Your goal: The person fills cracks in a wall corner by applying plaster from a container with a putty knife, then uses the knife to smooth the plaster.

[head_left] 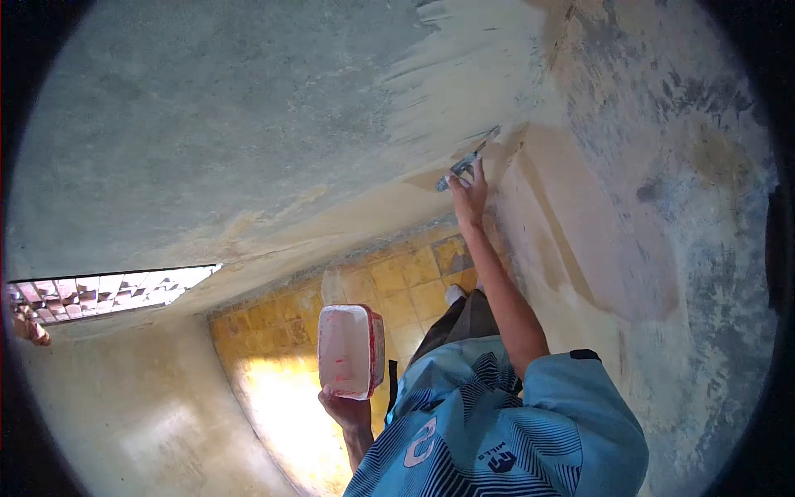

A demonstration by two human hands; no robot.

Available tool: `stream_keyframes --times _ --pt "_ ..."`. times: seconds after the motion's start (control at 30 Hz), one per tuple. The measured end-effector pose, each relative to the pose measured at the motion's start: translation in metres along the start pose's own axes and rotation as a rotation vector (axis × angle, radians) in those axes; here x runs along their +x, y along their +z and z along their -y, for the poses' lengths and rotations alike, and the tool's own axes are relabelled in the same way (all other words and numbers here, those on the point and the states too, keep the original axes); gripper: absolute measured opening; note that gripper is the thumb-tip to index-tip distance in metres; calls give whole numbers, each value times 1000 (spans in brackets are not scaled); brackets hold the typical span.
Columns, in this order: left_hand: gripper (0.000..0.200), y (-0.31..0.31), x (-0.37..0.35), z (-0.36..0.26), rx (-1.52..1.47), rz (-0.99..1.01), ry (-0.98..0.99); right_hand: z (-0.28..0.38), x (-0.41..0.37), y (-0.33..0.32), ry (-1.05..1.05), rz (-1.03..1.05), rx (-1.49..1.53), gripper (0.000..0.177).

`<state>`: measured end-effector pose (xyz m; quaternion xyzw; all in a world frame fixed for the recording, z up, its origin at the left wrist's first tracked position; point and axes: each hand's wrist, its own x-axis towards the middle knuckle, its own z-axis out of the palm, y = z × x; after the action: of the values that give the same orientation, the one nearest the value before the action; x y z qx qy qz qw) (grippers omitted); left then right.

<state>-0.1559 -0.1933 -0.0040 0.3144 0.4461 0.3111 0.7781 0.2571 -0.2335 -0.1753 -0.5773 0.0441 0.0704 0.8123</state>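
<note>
My left hand (346, 407) grips a rectangular plastic tub (378, 352) from below. The tub's inside is whitish, with red marks on its floor and a red-stained rim and side. Up near the corner of two walls, my right hand (469, 199) is closed on a plastering trowel (464, 168). I see the trowel nearly edge-on, at or very close to the wall surface; exact contact cannot be made out. Pale, streaky plaster (460, 79) covers the wall around and above it.
A grey wall (224, 124) fills the upper left, and a patchy wall (687, 190) stands on the right. Bright light comes through an opening (108, 294) at the left. Yellow floor tiles (393, 277) lie below, with my shoe (455, 293) on them.
</note>
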Motion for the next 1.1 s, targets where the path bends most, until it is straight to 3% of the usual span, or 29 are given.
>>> stream_keyframes --times 0.1,0.2,0.3,0.4,0.63,0.77,0.87,0.97,1.1 --pt "66 4 -3 -2 -9 -19 -3 0 -28 25 70 16 17 81" --pt "66 4 -3 -1 -10 -39 1 -44 -51 44 -61 100 -20 86" --pt "66 -3 -2 1 -24 -24 0 -22 -91 55 149 255 -14 84" --pt "67 1 -1 1 -20 -16 7 -11 -109 51 164 290 26 82" --pt "69 0 0 5 4 -52 31 11 -62 8 -24 5 -87 82" --pt "68 0 0 1 0 10 0 6 -29 0 -4 -3 -6 83" --pt "67 3 3 1 3 17 -13 29 -50 1 110 66 208 75" --pt "67 2 16 3 142 28 15 87 -105 -14 377 313 554 70" --pt "69 23 42 4 134 135 19 140 -152 -42 667 525 637 72"
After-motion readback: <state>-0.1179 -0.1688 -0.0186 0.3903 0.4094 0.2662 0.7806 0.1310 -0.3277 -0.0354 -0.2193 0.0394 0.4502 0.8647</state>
